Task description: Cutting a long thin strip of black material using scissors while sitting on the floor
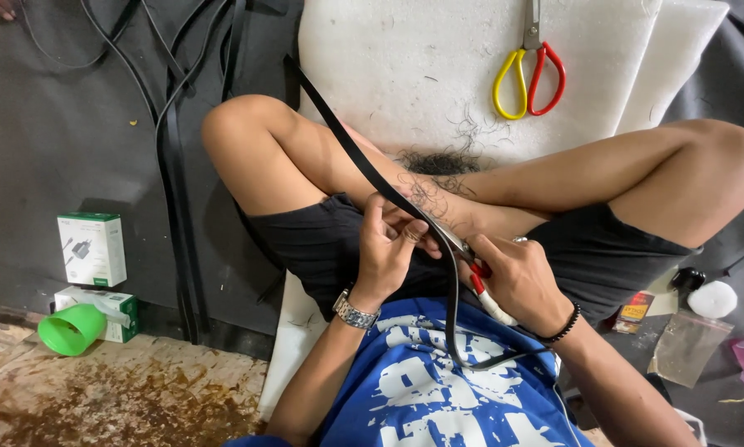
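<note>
I sit cross-legged on the floor. My left hand [388, 244], a metal watch on its wrist, pinches a long black strap [351, 149] that runs from the upper left down across my lap and loops over my blue shirt. Just to the right, my right hand [521, 281] grips a small tool with a red and white handle [486, 296], its metal end against the strap. Black thread scraps lie on my leg and on the white foam pad [405, 66].
Scissors with one yellow and one red handle [531, 74] lie on the foam pad ahead. More black straps [173, 157] hang at the left. Two small boxes [92, 248] and a green cup [72, 329] sit at the left; a plastic bag [686, 348] and small items lie at the right.
</note>
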